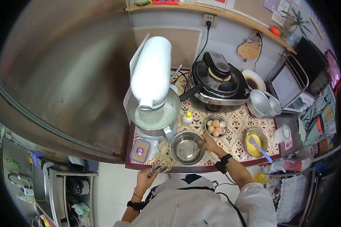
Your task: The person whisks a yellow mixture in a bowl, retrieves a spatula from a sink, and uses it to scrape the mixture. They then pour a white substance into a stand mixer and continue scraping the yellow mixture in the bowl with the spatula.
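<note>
My left hand [143, 181] is closed around the handle of a balloon whisk [163, 164], whose wires are coated with something pale yellow, just off the counter's front edge. With its fingers at the right rim, my right hand [209, 144] grips a wide steel bowl [187, 148] that holds no visible food. Behind that hand stands a small bowl of several eggs [216, 128]. A white stand mixer [151, 72] rises at the left, over a steel mixing bowl [171, 126] with whitish contents. Between mixer and eggs is a small bottle with a yellow cap [187, 118].
To the right, a steel bowl [264, 138] holds yellow mixture and a purple spatula [260, 149]. A lidded container [140, 151] sits at the front left. Farther back are a black electric cooker [219, 85], pale pans [258, 104] and a white tub [282, 134].
</note>
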`<state>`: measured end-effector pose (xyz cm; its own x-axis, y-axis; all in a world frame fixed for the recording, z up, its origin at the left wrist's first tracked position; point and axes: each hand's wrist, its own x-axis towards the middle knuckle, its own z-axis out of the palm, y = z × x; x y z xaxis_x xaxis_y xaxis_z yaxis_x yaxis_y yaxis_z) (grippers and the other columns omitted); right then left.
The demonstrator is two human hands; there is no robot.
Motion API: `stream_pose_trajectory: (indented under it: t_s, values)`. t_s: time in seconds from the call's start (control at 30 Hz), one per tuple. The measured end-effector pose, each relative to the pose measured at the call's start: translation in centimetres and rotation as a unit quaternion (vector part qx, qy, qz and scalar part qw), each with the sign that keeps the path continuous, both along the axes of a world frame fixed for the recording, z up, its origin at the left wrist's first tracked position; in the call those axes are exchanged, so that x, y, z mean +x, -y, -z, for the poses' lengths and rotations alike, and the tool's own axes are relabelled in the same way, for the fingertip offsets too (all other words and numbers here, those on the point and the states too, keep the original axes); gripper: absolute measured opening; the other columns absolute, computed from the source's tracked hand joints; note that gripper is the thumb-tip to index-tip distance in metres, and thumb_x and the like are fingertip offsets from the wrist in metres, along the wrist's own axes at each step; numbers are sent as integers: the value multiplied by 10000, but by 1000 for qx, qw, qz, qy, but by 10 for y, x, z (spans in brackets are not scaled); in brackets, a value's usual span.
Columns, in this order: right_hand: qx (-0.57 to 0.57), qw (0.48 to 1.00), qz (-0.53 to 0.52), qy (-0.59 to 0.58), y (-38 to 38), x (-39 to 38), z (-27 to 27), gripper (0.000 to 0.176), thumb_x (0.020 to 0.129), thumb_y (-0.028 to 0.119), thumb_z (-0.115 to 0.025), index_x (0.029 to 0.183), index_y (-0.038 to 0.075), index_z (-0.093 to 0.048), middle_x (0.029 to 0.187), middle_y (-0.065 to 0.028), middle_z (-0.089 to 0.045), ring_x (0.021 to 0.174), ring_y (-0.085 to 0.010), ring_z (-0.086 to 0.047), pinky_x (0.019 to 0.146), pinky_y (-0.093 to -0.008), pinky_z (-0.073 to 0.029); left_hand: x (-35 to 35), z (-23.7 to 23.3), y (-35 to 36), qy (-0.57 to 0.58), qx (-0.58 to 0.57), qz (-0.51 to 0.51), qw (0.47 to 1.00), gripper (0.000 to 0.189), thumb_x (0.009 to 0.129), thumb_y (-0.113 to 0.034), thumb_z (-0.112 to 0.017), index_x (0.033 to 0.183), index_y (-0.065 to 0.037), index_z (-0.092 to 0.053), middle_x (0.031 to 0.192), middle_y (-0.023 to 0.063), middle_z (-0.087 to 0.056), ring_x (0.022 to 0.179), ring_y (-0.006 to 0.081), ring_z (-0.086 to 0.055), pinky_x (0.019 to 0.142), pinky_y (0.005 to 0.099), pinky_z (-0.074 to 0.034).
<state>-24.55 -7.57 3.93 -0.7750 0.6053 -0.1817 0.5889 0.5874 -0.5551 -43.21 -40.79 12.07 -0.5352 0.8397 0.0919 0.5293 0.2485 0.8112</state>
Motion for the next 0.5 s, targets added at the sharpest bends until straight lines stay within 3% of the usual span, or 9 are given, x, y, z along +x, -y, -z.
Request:
stream_pose_trajectory:
  t_s: [0.07,0.13,0.17,0.23,0.3,0.37,0.43,0.47,0.5]
  values:
    - [82,989,-62,102,-2,-19,-48,288,772,229,-577,926,-8,-522,762,-236,-585,731,-358,-586,653,-441,-445,6,3,6,-4,-39,-38,998,161,692,-109,-649,790,12,-608,681,166,-587,594,306,-585,538,339,-454]
    - [188,981,-44,-1,-33,-51,-72,217,777,201,-559,819,-11,-538,676,-231,-568,640,-369,-572,595,-445,-446,12,-3,11,9,-24,-78,997,144,690,-108,-647,750,14,-600,648,165,-575,562,304,-570,519,339,-442]
    - [205,970,-22,-128,-43,-74,-111,186,788,171,-532,738,-8,-537,632,-214,-558,581,-370,-553,551,-441,-441,17,-3,14,18,-18,-98,995,139,689,-108,-647,731,14,-596,631,164,-568,546,303,-563,509,339,-435]
    - [139,944,-15,-299,-76,-127,-150,148,789,145,-506,778,1,-540,663,-204,-566,659,-376,-564,588,-436,-444,26,1,22,6,-46,-151,987,150,685,-112,-648,684,20,-576,592,163,-548,506,300,-535,484,338,-414]
    - [130,939,-26,-318,-114,-183,-150,136,764,126,-531,811,1,-553,713,-191,-586,659,-356,-579,603,-398,-459,34,1,29,-9,-63,-199,978,169,683,-112,-648,646,24,-556,561,165,-527,473,296,-508,463,337,-394]
    - [107,963,-37,-245,-155,-243,-111,181,747,103,-559,879,-19,-552,783,-205,-596,618,-332,-594,580,-366,-481,47,-7,34,-22,-68,-242,968,188,682,-109,-645,617,29,-536,538,169,-507,446,290,-484,447,335,-376]
    - [-122,986,36,-106,-161,-271,-102,202,778,126,-564,938,2,-554,844,-167,-596,705,-285,-600,594,-365,-502,60,-5,43,-26,-62,-299,952,197,686,-109,-642,596,30,-535,522,157,-514,430,261,-490,442,328,-376]
    - [-234,969,70,-31,-164,-287,-95,213,794,137,-567,967,13,-554,874,-148,-596,748,-262,-603,602,-365,-512,64,-6,46,-30,-60,-327,943,202,688,-109,-641,586,31,-535,513,152,-517,422,246,-494,439,324,-375]
    - [-300,951,74,-28,-167,-298,-86,218,802,141,-564,972,6,-546,887,-148,-588,749,-265,-600,609,-375,-516,69,-8,49,-20,-58,-359,931,204,692,-109,-639,582,31,-540,506,143,-522,418,228,-495,437,321,-375]
